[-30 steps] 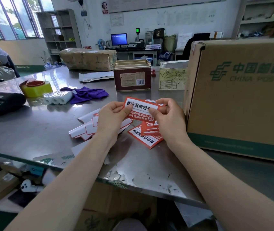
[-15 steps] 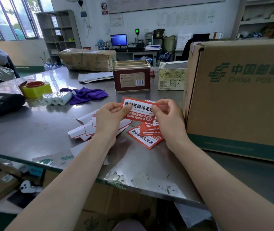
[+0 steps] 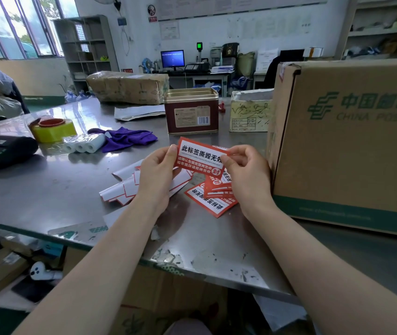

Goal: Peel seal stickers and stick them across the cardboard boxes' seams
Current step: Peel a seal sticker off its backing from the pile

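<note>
I hold a red-and-white seal sticker [image 3: 198, 158] up over the steel table [image 3: 47, 189]. My left hand [image 3: 157, 172] pinches its left edge and my right hand [image 3: 245, 172] pinches its right corner. Under my right hand lies a small pile of red seal stickers [image 3: 213, 200]. Under my left hand lie several white peeled backings [image 3: 122, 189]. A large China Post cardboard box [image 3: 347, 146] stands on the table just right of my right hand.
Behind the sticker stands a brown tin [image 3: 191, 113] and a small taped carton [image 3: 250, 111]. To the left lie a purple cloth [image 3: 127, 137], white paper rolls [image 3: 85, 143], yellow tape [image 3: 52, 129] and a black printer [image 3: 4, 151]. A wrapped parcel [image 3: 127, 87] sits far back.
The sticker and both hands have stayed nearly in place; my right fingers have shifted slightly at the sticker's right corner.
</note>
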